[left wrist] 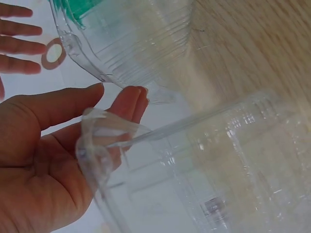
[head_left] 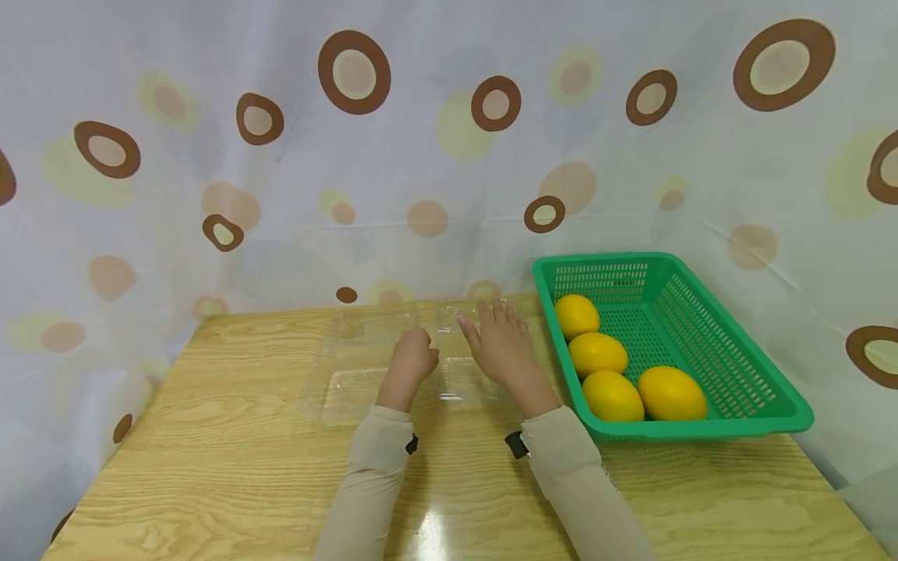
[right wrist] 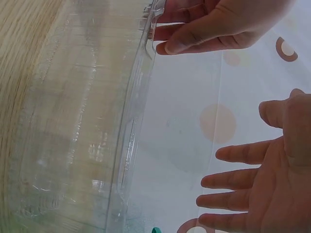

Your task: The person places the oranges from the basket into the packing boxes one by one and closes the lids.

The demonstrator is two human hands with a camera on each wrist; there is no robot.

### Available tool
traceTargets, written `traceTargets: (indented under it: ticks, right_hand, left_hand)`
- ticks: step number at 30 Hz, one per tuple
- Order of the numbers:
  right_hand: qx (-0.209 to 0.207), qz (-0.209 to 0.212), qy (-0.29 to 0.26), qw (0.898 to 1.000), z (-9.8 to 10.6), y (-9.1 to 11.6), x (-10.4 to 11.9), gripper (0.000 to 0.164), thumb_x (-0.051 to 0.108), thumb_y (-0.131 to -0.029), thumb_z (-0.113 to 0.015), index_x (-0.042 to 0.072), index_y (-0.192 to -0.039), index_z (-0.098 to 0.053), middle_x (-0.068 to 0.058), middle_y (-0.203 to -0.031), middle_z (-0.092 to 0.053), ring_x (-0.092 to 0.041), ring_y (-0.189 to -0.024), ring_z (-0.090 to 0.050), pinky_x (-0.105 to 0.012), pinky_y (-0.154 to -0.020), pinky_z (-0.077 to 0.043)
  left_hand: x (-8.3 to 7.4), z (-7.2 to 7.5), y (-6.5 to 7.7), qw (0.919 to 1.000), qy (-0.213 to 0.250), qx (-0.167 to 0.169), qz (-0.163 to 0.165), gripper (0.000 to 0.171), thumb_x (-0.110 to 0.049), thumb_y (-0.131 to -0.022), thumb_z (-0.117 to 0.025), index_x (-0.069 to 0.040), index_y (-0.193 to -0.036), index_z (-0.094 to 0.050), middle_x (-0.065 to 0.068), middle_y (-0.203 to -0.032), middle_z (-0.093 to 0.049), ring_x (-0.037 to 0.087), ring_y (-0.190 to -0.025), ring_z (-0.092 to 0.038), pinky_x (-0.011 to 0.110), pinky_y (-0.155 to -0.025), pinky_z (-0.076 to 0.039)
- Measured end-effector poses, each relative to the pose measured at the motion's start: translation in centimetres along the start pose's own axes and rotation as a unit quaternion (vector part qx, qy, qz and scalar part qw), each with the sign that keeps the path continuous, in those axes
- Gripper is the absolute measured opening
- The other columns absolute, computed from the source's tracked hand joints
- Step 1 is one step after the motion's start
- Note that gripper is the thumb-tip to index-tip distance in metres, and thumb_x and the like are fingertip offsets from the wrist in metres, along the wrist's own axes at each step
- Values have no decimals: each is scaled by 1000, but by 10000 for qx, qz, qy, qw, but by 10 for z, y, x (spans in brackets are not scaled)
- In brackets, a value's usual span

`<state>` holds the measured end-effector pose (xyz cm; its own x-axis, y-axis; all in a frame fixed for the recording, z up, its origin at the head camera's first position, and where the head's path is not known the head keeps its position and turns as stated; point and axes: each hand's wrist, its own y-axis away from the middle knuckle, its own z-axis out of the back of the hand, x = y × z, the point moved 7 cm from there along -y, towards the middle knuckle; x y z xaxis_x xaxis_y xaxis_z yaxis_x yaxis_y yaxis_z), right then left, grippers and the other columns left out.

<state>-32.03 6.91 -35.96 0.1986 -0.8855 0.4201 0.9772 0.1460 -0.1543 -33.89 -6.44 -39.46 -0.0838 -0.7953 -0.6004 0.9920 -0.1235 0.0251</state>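
Note:
A clear plastic clamshell box point(head_left: 351, 389) lies opened out on the wooden table, its two halves side by side. At the gap between the halves, my left hand point(head_left: 412, 358) curls its fingers at the rim. In the left wrist view, the fingers point(left wrist: 127, 104) pass behind the clear corner of the lower half point(left wrist: 194, 170), and the thumb lies close to them. Over the right half point(head_left: 459, 382), my right hand point(head_left: 501, 347) is spread with straight fingers. The right wrist view has that palm point(right wrist: 277, 189) apart from the box rim point(right wrist: 129, 141).
A green plastic basket point(head_left: 758, 366) stands on the right of the table point(head_left: 231, 467), close beside my right forearm. Several yellow oval fruits point(head_left: 672, 393) lie in its left and front part. A patterned curtain point(head_left: 421, 156) hangs behind the table.

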Motion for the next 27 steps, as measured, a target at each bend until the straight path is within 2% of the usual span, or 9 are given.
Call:
traceTargets:
  ticks: [1, 7, 14, 21, 27]
  right_hand:
    - [14, -6, -14, 10000, 0, 1, 0, 63, 44, -104, -29, -2, -147, -34, -29, -152, -24, -46, -140, -21, -58, -113, -17]
    - [46, 5, -14, 10000, 0, 3, 2, 63, 44, -104, -31, -4, -146, -33, -30, -151, -24, -47, -140, -21, -58, -113, -17]
    - [133, 46, 11, 9999, -1, 5, 3, 64, 44, -104, -32, -5, -146, -34, -30, -152, -24, -47, -139, -21, -59, -112, -18]
    - [378, 47, 11, 9993, -4, 9, 5, 65, 45, -104, -30, -5, -146, -33, -29, -152, -22, -47, -140, -18, -58, -112, -19]
    - [437, 254, 166, 9986, -1, 14, 11, 63, 42, -104, -32, -6, -144, -37, -29, -146, -36, -44, -134, -35, -57, -109, -29]
  left_hand:
    - [1, 0, 0, 10000, -39, 21, 22, 31, -2, -92, -60, 18, -116, -58, 31, -122, -58, 43, -112, -58, 45, -91, -51]
    - [4, -5, 1, 9996, 81, 238, 149, 36, -1, -90, -63, 18, -120, -55, 31, -119, -60, 35, -92, -68, 43, -89, -52]
    - [7, -6, 1, 9997, 75, 222, 116, 38, 1, -88, -65, 19, -119, -55, 31, -116, -61, 33, -88, -69, 44, -91, -51]
    - [9, -6, 3, 9993, 129, 320, 116, 38, 3, -88, -65, 20, -120, -53, 34, -116, -59, 27, -71, -71, 44, -91, -51]
    - [8, -5, 7, 9992, 101, 368, 106, 39, 4, -88, -64, 20, -121, -52, 34, -111, -62, 22, -62, -70, 44, -90, -52]
